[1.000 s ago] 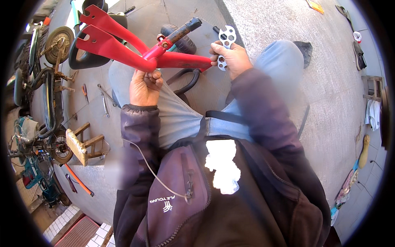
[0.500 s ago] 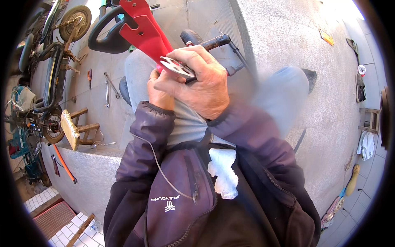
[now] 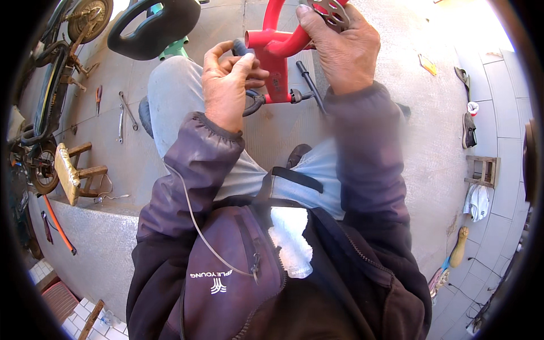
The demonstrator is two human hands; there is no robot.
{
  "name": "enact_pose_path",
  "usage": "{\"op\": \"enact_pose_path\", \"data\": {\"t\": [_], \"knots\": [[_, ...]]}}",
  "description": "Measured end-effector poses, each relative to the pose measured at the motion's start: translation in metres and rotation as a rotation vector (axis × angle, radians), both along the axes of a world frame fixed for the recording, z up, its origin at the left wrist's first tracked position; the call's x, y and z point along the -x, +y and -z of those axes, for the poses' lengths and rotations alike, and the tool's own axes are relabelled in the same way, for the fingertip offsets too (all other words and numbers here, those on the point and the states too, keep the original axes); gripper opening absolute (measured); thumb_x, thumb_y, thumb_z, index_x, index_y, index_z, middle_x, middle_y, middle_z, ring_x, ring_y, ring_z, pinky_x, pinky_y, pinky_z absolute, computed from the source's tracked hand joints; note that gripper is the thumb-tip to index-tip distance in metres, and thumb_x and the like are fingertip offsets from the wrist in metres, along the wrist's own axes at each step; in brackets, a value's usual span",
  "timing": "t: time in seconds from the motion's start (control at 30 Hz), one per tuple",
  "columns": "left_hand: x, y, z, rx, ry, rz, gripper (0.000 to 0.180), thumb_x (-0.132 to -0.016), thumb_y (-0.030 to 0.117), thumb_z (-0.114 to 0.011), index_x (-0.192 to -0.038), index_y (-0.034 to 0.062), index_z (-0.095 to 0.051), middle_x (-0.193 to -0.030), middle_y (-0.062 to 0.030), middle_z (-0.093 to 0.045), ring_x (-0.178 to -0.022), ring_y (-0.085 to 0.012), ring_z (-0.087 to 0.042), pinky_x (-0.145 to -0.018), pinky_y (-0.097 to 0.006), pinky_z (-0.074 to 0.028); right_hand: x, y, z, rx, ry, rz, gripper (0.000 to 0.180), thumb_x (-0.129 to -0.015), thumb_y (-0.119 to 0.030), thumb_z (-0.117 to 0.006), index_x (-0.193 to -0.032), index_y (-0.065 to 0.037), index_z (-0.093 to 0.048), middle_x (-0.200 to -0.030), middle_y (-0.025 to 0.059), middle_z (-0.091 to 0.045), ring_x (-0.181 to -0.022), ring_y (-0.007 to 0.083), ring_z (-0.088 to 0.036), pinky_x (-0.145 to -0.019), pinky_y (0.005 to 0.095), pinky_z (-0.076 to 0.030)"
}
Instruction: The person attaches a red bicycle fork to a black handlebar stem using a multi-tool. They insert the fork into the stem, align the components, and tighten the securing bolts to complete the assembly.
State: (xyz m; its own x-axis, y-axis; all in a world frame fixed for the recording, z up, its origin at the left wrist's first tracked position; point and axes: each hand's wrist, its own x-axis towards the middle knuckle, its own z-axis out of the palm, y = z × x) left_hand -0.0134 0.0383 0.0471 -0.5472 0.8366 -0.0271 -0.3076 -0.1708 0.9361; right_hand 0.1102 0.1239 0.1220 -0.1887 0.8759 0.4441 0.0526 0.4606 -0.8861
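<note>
My right hand grips a red bike frame near the top of the view. Its thumb presses on the curved tube, and its fingers reach around a silver metal disc with cut-outs, like a small chainring. My left hand is beside the open end of the frame's short tube, fingers loosely curled and apart, with nothing visible in them. A dark rounded thing shows just behind those fingertips; I cannot tell what it is. Below the red frame lie a black curved part and a black bar.
A black ring-shaped seat or handle on a green part stands at upper left. Wrenches and a screwdriver lie on the floor. Further left are a small wooden stool and a motorbike. Shoes lie at right.
My hands have moved apart. The right hand has gone up and right with the disc, and the red frame has turned and shifted right. The left hand has let go.
</note>
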Motion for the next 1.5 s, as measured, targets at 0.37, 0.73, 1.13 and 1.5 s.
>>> {"op": "enact_pose_path", "data": {"t": [0.37, 0.73, 1.13, 1.5], "knots": [[-0.033, 0.035, 0.118, 0.482, -0.999, 0.428, 0.062, -0.100, 0.051, -0.038, -0.124, -0.0064, -0.040, -0.117, -0.0257, -0.052, -0.105, -0.0379, -0.061, -0.089, -0.052, -0.053, -0.047, -0.059, 0.005, 0.090, 0.043, 0.103, 0.017, -0.083, -0.003, -0.073, -0.097, 0.002, -0.065, -0.086, 0.0066, -0.068, -0.079, 0.0107, -0.062, -0.074, 0.0255, -0.051], [-0.030, 0.062, 0.179, -0.024, -1.168, 0.542, 0.054, -0.103, 0.043, -0.029, -0.134, 0.0024, -0.045, -0.133, -0.0193, -0.052, -0.122, -0.0326, -0.052, -0.109, -0.050, -0.040, -0.049, -0.070, 0.032, -0.031, 0.000, -0.249, 0.030, -0.079, 0.007, -0.073, -0.104, -0.001, -0.060, -0.095, 0.0067, -0.069, -0.089, 0.0113, -0.065, -0.083, 0.0267, -0.051], [-0.041, 0.053, 0.161, -0.157, -1.138, 0.733, 0.035, -0.100, 0.015, -0.049, -0.130, -0.0033, -0.050, -0.118, -0.0144, -0.062, -0.093, -0.0133, -0.064, -0.081, -0.030, -0.058, -0.091, -0.074, -0.001, -0.098, -0.211, -0.500, 0.037, -0.072, 0.009, -0.072, -0.107, -0.002, -0.064, -0.094, 0.0104, -0.070, -0.092, 0.0223, -0.062, -0.083, 0.0365, -0.051], [-0.071, 0.044, 0.101, -0.150, -1.271, 0.702, 0.037, -0.098, 0.020, -0.056, -0.128, -0.0001, -0.051, -0.128, -0.0142, -0.060, -0.116, -0.0248, -0.059, -0.105, -0.042, -0.045, -0.183, -0.083, -0.008, -0.308, 0.244, 0.369, 0.038, -0.079, 0.000, -0.072, -0.114, 0.004, -0.058, -0.098, 0.0153, -0.067, -0.091, 0.0251, -0.067, -0.086, 0.0376, -0.054]]}}
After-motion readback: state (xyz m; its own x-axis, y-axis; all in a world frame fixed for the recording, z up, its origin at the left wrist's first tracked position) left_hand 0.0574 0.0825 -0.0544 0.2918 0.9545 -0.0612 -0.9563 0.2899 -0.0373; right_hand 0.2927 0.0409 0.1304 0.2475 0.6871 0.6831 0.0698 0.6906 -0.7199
